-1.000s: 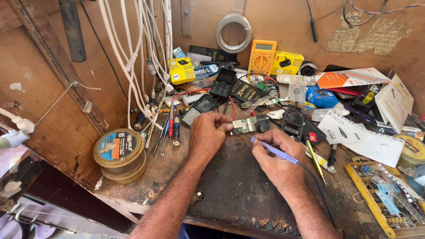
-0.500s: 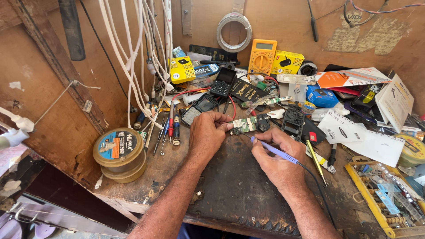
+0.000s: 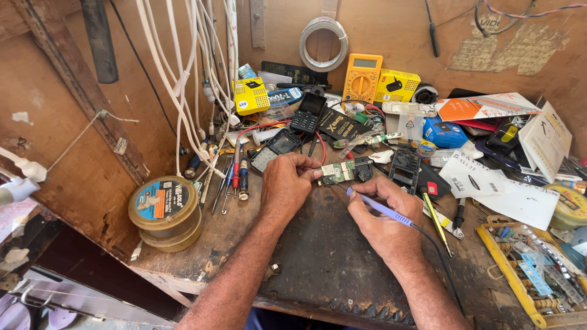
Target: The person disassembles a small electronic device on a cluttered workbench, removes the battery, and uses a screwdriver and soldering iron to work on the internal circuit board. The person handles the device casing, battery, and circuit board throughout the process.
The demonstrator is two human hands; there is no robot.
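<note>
My left hand (image 3: 286,185) pinches the left end of a small green circuit board (image 3: 338,172) and holds it just above the dark bench mat (image 3: 318,256). A black part sticks out at the board's right end. My right hand (image 3: 382,221) grips a blue-handled soldering iron (image 3: 380,208) like a pen, its tip close under the board's right half. The iron's black cord (image 3: 435,256) trails back past my right wrist.
A round tin (image 3: 165,211) stands at the bench's left edge. Screwdrivers (image 3: 235,177) lie left of my hand. Behind are a black keypad phone (image 3: 307,112), a yellow multimeter (image 3: 362,76), small boxes, white cables (image 3: 183,79) and papers. A yellow parts tray (image 3: 532,275) sits at the right.
</note>
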